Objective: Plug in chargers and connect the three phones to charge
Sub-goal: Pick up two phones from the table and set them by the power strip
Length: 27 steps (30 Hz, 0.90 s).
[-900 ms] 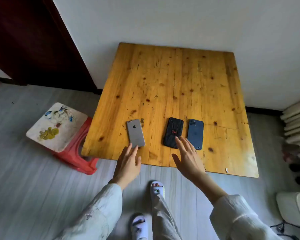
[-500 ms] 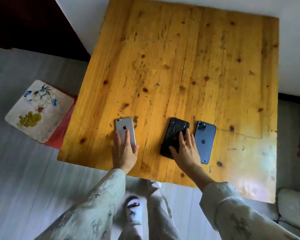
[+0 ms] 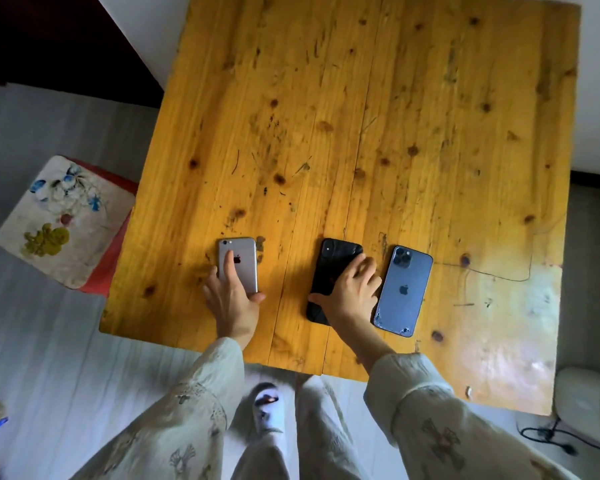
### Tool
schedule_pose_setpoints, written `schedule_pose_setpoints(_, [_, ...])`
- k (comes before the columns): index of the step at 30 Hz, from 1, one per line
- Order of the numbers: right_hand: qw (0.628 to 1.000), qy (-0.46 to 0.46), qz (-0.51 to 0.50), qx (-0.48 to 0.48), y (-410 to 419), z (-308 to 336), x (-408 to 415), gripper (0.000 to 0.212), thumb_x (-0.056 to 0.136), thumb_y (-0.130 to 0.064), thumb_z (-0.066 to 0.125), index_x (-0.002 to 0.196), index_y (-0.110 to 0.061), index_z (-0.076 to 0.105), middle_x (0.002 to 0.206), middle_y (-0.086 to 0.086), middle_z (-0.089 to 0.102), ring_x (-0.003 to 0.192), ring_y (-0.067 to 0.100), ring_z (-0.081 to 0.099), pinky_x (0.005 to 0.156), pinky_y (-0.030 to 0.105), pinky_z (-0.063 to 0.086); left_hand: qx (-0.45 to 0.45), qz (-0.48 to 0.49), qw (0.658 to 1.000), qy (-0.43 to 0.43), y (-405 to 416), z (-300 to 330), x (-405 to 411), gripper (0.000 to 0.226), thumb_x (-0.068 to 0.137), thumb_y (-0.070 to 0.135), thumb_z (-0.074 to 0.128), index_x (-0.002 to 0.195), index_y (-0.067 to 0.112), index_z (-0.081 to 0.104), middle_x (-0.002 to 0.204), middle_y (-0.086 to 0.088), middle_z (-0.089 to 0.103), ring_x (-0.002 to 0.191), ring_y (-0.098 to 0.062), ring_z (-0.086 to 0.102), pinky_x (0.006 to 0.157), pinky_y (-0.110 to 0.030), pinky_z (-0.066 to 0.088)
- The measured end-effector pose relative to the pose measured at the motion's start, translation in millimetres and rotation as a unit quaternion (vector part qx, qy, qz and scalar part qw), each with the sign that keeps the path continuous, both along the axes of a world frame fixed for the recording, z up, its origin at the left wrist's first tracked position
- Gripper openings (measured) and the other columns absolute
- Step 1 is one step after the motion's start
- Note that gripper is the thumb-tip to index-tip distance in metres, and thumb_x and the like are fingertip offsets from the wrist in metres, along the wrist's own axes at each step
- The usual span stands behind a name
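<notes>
Three phones lie face down in a row near the front edge of the wooden table (image 3: 361, 116): a silver phone (image 3: 246, 268) on the left, a black phone (image 3: 328, 268) in the middle, a blue phone (image 3: 404, 289) with a cracked lower edge on the right. My left hand (image 3: 234, 301) lies over the silver phone, with one finger along its back and the thumb at its lower right corner. My right hand (image 3: 352, 294) spans the black phone, thumb on its left edge and fingers on its right edge. No charger lies on the table.
A red stool with a flowered cushion (image 3: 63, 220) stands at the table's left. A white object (image 3: 586, 400) and a black cable (image 3: 548, 436) lie on the floor at the lower right. My legs and a slipper are below the table edge. A white wall runs behind.
Both hands have reached forward from the table's edge onto the phones: the left onto the silver one, the right onto the black one. The camera has moved closer and looks more steeply down.
</notes>
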State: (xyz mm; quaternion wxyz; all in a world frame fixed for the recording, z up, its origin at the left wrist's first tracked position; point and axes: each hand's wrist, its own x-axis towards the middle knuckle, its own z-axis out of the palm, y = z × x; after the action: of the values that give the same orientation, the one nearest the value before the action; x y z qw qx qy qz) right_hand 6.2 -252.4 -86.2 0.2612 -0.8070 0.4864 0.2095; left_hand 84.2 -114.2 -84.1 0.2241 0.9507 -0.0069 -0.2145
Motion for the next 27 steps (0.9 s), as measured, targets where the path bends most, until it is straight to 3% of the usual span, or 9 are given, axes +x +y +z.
schedule_pose_setpoints(3, [1.000, -0.016, -0.007, 0.010, 3.1, 1.9, 6.0, 0.121, 0.067, -0.036, 0.080, 0.146, -0.006, -0.007, 0.151, 0.014, 0.009, 0.130, 0.036, 0.023, 0.098, 0.048, 0.038, 0.013, 0.009, 1.000, 0.016, -0.5, 0.9, 2.8, 0.112, 0.060, 0.006, 0.081, 0.144, 0.024, 0.009, 0.127, -0.023, 0.036, 0.114, -0.039, 0.032, 0.094, -0.052, 0.029])
schedule_pose_setpoints(6, [0.999, -0.032, -0.032, 0.020, 2.1, 2.8, 6.5, 0.123, 0.065, -0.032, 0.081, 0.146, -0.009, -0.008, 0.147, 0.016, 0.015, 0.127, 0.038, 0.026, 0.099, 0.047, 0.037, 0.004, 0.003, 0.999, 0.036, 4.3, -3.5, 2.7, 0.111, 0.064, 0.008, 0.079, 0.145, 0.015, 0.004, 0.130, -0.022, 0.040, 0.119, -0.038, 0.035, 0.098, -0.049, 0.031])
schedule_pose_setpoints(9, [0.997, -0.048, -0.056, 0.029, 0.7, 2.5, 3.8, 0.125, 0.063, -0.030, 0.083, 0.147, -0.013, -0.008, 0.141, 0.020, 0.020, 0.124, 0.039, 0.029, 0.099, 0.046, 0.036, -0.079, 0.066, 0.991, 0.090, 12.6, -6.4, 5.2, 0.078, 0.077, 0.004, 0.067, 0.140, 0.008, 0.024, 0.136, -0.017, 0.047, 0.123, -0.034, 0.043, 0.099, -0.042, 0.038])
schedule_pose_setpoints(11, [0.995, -0.055, -0.071, 0.036, 0.1, 1.8, 2.4, 0.126, 0.063, -0.028, 0.084, 0.147, -0.016, -0.009, 0.137, 0.021, 0.024, 0.121, 0.039, 0.031, 0.098, 0.046, 0.037, -0.097, 0.095, 0.984, 0.119, 17.9, -5.0, 5.6, 0.052, 0.081, 0.005, 0.063, 0.128, 0.006, 0.042, 0.126, -0.016, 0.056, 0.113, -0.032, 0.053, 0.086, -0.034, 0.042])
schedule_pose_setpoints(14, [0.988, -0.068, -0.124, 0.066, 0.7, 0.6, 1.8, 0.122, 0.063, -0.023, 0.084, 0.147, -0.015, -0.004, 0.134, 0.022, 0.027, 0.121, 0.040, 0.031, 0.099, 0.047, 0.035, -0.127, 0.145, 0.970, 0.147, 24.0, -2.8, 4.8, 0.036, 0.084, 0.005, 0.059, 0.119, 0.004, 0.051, 0.118, -0.016, 0.060, 0.096, -0.025, 0.054, 0.078, -0.030, 0.038])
schedule_pose_setpoints(16, [0.978, -0.085, -0.171, 0.085, 2.6, 0.3, 2.3, 0.110, 0.064, -0.019, 0.083, 0.145, -0.010, 0.009, 0.132, 0.022, 0.029, 0.122, 0.040, 0.031, 0.102, 0.047, 0.032, -0.160, 0.177, 0.956, 0.173, 27.2, -1.2, 4.1, 0.037, 0.085, 0.004, 0.058, 0.121, 0.004, 0.050, 0.120, -0.016, 0.059, 0.093, -0.020, 0.050, 0.077, -0.029, 0.038])
schedule_pose_setpoints(20, [0.953, -0.141, -0.250, 0.094, 5.7, 4.3, -1.7, 0.061, 0.076, -0.016, 0.072, 0.126, 0.000, 0.041, 0.126, 0.021, 0.043, 0.115, 0.037, 0.045, 0.100, 0.044, 0.039, -0.190, 0.196, 0.941, 0.199, 36.0, 3.1, -0.2, 0.042, 0.085, 0.004, 0.058, 0.126, 0.006, 0.047, 0.125, -0.015, 0.056, 0.095, -0.017, 0.047, 0.078, -0.027, 0.036])
schedule_pose_setpoints(24, [0.912, -0.202, -0.319, 0.158, 5.8, 16.9, -11.4, 0.042, 0.082, -0.010, 0.065, 0.121, -0.004, 0.051, 0.115, 0.018, 0.063, 0.096, 0.028, 0.061, 0.073, 0.034, 0.053, -0.221, 0.221, 0.924, 0.222, 47.5, 13.5, -6.6, 0.048, 0.084, 0.005, 0.060, 0.129, 0.008, 0.045, 0.134, -0.012, 0.050, 0.107, -0.024, 0.049, 0.086, -0.034, 0.039])
schedule_pose_setpoints(27, [0.884, -0.233, -0.355, 0.196, 14.2, 34.7, -29.8, 0.035, 0.082, -0.006, 0.063, 0.116, -0.007, 0.055, 0.102, 0.014, 0.067, 0.080, 0.022, 0.060, 0.063, 0.028, 0.048, -0.260, 0.226, 0.909, 0.235, 56.3, 25.6, -10.5, 0.051, 0.082, 0.003, 0.061, 0.130, 0.009, 0.045, 0.135, -0.013, 0.051, 0.117, -0.029, 0.050, 0.094, -0.037, 0.038])
